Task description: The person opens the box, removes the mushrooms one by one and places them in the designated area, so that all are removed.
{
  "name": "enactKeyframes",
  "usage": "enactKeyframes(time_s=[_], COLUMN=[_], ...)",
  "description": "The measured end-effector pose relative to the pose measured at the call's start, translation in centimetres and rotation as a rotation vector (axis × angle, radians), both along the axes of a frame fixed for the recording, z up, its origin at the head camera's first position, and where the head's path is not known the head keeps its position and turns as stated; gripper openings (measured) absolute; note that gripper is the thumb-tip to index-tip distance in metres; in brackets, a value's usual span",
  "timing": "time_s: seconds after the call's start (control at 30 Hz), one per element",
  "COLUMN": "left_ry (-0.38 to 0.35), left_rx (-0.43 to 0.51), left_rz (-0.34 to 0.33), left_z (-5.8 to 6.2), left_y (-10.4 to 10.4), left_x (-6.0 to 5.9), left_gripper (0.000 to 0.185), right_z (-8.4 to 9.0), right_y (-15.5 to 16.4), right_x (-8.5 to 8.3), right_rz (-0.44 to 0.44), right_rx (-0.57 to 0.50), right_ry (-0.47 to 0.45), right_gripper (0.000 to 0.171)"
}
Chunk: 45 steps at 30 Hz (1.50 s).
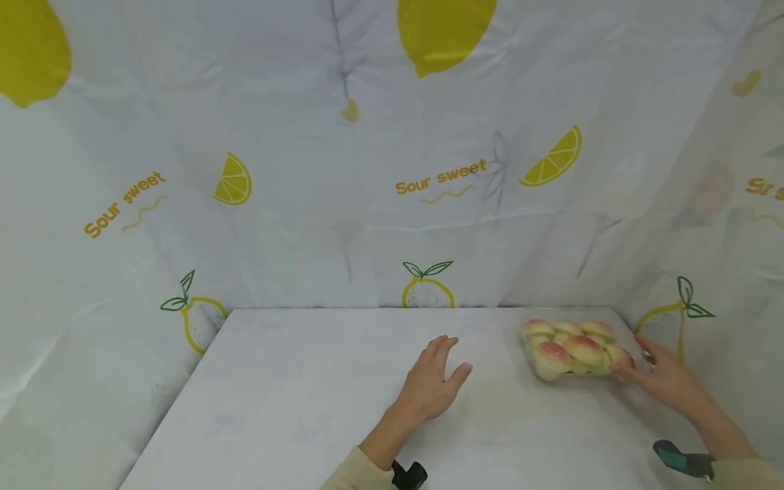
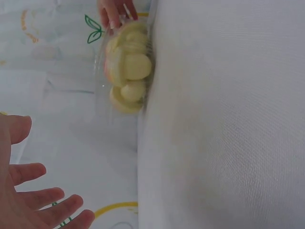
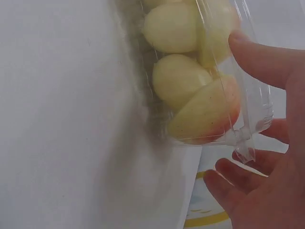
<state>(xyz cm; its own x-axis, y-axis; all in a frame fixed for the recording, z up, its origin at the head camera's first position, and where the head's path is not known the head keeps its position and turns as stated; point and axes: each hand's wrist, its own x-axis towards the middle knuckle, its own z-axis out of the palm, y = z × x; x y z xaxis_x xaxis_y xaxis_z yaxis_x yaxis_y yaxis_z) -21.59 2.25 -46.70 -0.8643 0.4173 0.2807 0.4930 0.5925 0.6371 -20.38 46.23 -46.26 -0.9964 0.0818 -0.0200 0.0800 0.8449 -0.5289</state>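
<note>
At the back right of the table is a clear plastic fruit box (image 1: 578, 350) packed with several pale yellow peaches (image 1: 584, 349) blushed pink. My right hand (image 1: 658, 378) grips its right end. In the right wrist view the thumb (image 3: 257, 57) lies over the lid's edge, while the other fingers reach round the end by the lid's tab (image 3: 245, 150). Left of the box, my left hand (image 1: 431, 381) hovers over the table, empty, with fingers spread and thumb apart. From the left wrist, the box (image 2: 128, 71) appears beyond that hand.
A white table (image 1: 275, 395) spreads under both hands. Behind it hangs a pale curtain (image 1: 294, 224) printed with lemons, meeting the table's back edge. Black wrist gear (image 1: 409, 475) shows at the left cuff, and a dark green strap (image 1: 680, 459) by the right cuff.
</note>
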Motion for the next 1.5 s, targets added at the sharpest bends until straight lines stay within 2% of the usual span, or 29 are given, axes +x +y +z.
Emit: enactKeyframes(time_s=[0.4, 0.6, 0.83, 1.0, 1.27, 1.5], left_ry=[-0.072, -0.114, -0.081, -0.092, -0.153, -0.228], left_rx=[0.005, 0.026, -0.009, 0.003, 0.055, 0.062], left_rz=[-0.059, -0.087, -0.091, -0.064, -0.049, -0.027], left_z=[0.1, -0.2, -0.3, -0.1, -0.2, -0.4], left_y=[1.4, 2.5, 4.4, 5.6, 8.0, 9.8], left_x=[-0.6, -0.9, -1.1, -1.4, -1.9, -1.9], left_gripper=[0.06, 0.06, 0.06, 0.063, 0.068, 0.074], right_z=[-1.0, -1.0, -0.8, -0.9, -1.0, -1.0], right_y=[0.2, 0.2, 0.0, 0.1, 0.4, 0.1], right_x=[-0.1, 0.1, 0.3, 0.2, 0.3, 0.5], right_rz=[-0.05, -0.078, -0.077, -0.056, -0.014, -0.005], right_rx=[-0.235, -0.256, -0.296, -0.301, -0.294, -0.307], right_ry=[-0.067, -0.088, -0.107, -0.086, -0.044, -0.059], right_gripper=[0.109, 0.112, 0.109, 0.108, 0.1, 0.1])
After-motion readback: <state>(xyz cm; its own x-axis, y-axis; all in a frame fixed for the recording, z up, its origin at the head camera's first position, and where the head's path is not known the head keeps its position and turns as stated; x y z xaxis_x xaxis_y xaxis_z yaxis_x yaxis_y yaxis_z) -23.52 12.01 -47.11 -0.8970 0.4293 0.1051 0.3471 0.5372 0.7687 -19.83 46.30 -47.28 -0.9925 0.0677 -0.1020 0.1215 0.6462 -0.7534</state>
